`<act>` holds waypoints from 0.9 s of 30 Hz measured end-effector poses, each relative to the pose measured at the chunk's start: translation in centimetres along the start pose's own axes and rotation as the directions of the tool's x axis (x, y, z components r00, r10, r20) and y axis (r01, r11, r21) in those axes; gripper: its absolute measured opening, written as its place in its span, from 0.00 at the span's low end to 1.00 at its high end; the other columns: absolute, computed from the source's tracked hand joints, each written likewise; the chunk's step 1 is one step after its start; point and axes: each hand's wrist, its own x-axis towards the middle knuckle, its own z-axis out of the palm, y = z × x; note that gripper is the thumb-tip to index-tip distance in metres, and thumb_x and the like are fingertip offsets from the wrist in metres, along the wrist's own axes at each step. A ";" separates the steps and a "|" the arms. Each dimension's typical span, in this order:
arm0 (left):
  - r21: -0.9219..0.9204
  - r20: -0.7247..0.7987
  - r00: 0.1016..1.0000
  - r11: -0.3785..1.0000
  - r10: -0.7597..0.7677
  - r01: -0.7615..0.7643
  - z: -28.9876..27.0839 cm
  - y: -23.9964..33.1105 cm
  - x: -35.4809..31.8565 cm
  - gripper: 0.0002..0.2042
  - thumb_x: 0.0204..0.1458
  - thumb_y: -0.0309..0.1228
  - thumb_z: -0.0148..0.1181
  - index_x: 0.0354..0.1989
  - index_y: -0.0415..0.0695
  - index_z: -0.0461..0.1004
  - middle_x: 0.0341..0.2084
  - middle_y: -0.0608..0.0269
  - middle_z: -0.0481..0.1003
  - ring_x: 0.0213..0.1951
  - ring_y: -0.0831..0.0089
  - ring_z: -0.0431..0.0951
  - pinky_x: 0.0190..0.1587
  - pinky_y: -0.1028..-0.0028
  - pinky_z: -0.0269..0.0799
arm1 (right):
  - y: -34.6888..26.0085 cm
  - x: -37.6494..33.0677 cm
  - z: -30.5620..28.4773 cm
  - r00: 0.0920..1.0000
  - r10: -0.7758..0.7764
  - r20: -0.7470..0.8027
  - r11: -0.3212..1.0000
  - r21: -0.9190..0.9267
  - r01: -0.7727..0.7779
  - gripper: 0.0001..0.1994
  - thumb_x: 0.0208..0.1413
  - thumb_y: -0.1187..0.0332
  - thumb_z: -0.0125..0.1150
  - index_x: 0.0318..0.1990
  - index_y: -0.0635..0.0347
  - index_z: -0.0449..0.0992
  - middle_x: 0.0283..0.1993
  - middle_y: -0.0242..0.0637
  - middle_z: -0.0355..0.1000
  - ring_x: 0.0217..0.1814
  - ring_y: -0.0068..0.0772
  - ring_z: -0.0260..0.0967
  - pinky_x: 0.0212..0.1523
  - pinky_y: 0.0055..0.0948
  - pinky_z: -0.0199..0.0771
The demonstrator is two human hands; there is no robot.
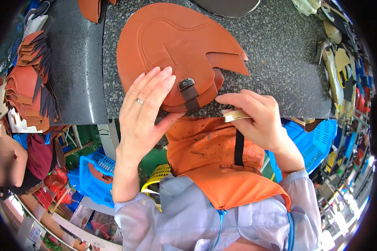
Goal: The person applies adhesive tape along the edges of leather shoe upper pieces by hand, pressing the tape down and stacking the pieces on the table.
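On the speckled stone worktop lies a stack of reddish-brown leather pieces [180, 46], rounded at the far left with a pointed notch at the right. Stitched lines curve across the top piece. Near its front edge sits a dark metal buckle [186, 84] on a short dark brown strap [191, 97]. My left hand [144, 100] rests on the leather beside the buckle, fingers stretched out, thumb by the front edge. Just right of the leather, my right hand [255, 115] is closed round a small pale cream, flat-looking piece [235, 116], mostly hidden by the fingers; its kind is unclear.
Stacked leather pieces [27, 90] stand at the far left. Another brown piece [90, 9] and a dark rounded piece [228, 6] lie at the back. Yellow-handled scissors [343, 75] and scraps are at the right. Blue baskets [97, 178] stand below; another person [12, 157] is at lower left.
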 end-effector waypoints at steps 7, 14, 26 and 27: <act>0.020 0.073 0.997 0.999 -0.027 0.026 -1.4 0.9 0.6 0.34 0.34 0.24 0.77 0.57 0.42 0.76 0.58 0.52 0.76 0.61 0.50 0.75 0.64 0.54 0.69 | -1.2 1.1 1.9 0.947 0.304 -0.104 0.948 0.128 -0.291 0.08 0.52 0.72 0.69 0.40 0.60 0.79 0.32 0.39 0.78 0.29 0.35 0.78 0.30 0.30 0.75; 0.011 0.043 0.999 1.000 0.010 -0.010 -2.3 0.1 1.2 0.23 0.43 0.20 0.70 0.52 0.40 0.80 0.53 0.52 0.79 0.58 0.52 0.78 0.61 0.60 0.73 | -1.2 2.1 1.7 0.895 0.435 -0.096 0.875 0.279 -0.395 0.06 0.58 0.71 0.66 0.38 0.64 0.79 0.27 0.33 0.76 0.26 0.18 0.69 0.29 0.24 0.69; 0.179 0.048 0.999 0.984 0.014 -0.022 -1.2 0.7 1.9 0.35 0.33 0.30 0.78 0.56 0.43 0.77 0.56 0.56 0.76 0.57 0.52 0.78 0.57 0.60 0.75 | 0.6 2.5 1.0 0.896 0.398 -0.197 0.901 0.268 -0.341 0.08 0.58 0.68 0.68 0.39 0.63 0.79 0.28 0.37 0.76 0.26 0.20 0.70 0.30 0.25 0.71; 0.178 0.051 0.999 0.984 0.016 -0.025 -1.1 0.7 1.9 0.35 0.33 0.30 0.78 0.56 0.43 0.77 0.56 0.56 0.76 0.57 0.52 0.78 0.57 0.60 0.75 | 0.5 2.4 1.0 0.895 0.400 -0.199 0.900 0.270 -0.342 0.08 0.58 0.68 0.68 0.39 0.63 0.79 0.28 0.37 0.76 0.26 0.20 0.70 0.30 0.25 0.71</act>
